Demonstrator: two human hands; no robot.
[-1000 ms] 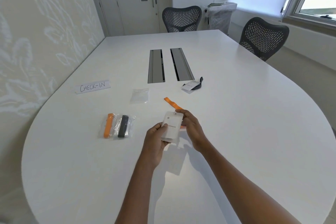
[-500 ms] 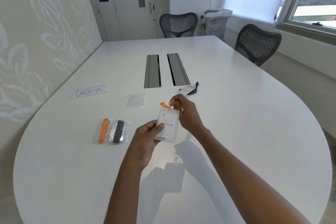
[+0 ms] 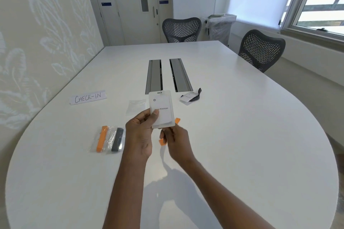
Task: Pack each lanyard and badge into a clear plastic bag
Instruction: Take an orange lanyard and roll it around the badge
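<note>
There are two badges, the held badge [image 3: 161,109] and the far badge [image 3: 187,97], and two loose lanyards, the orange lanyard [image 3: 161,142] and the dark lanyard [image 3: 197,95]. The desk [image 3: 242,135] carries three clear bags: one empty bag [image 3: 135,107], an orange-filled bag [image 3: 101,141] and a dark-filled bag [image 3: 117,139]. There is one sign [image 3: 87,97] and two chairs, the far chair [image 3: 181,29] and the right chair [image 3: 261,50].

Two arms are showing from the near edge, both bare all the way to the wrists. Left forearm [image 3: 126,191] is looking slim & smooth. Right forearm [image 3: 223,195] is looking broader, being closer to the cam. Left hand [image 3: 139,135] & right hand [image 3: 176,142] are showing bare too. Left thumbnail [image 3: 156,112] is looking short, prob. unpainted. Right hand's blurring, so finger detail's unclear.
</note>
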